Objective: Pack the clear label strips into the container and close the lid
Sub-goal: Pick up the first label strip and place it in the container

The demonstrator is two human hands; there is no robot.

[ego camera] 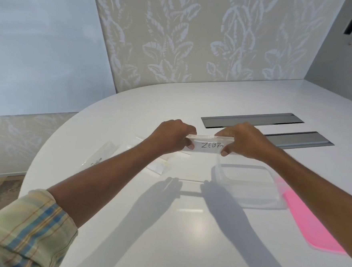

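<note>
Setting: white glossy rounded table [185, 227] is filling the lower frame, a leaf-patterned wall panel [177, 39] is standing behind it, and two grey metal recessed slots [253, 120] are lying at centre right.

Grip: left hand [170, 136] and right hand [244, 141] are each pinching one end of a clear plastic label strip with "ZEBRA" handwritten on it [208, 145], thumbs below and fingers curled over the top edge.

Strip position: it is hanging above the table at frame centre, its long axis running left to right across the picture, written face turned toward the camera.

Key relation: clear rectangular plastic container [248, 186] is sitting open just below and to the right of the held strip, under the right hand; the right hand is the nearer one, so the strip is probably needing to travel down and rightward, its long axis roughly matching the container's long side.

Lid: pink translucent flat lid [314, 222] is lying on the table touching the container's right side, not yet on.

Counts: one strip in hand; roughly three more clear strips [158, 165] are lying at centre left, partly hidden by the left forearm, so the count is uncertain; one container, one lid.

Container contents: I cannot tell whether any strips are already inside.
</note>
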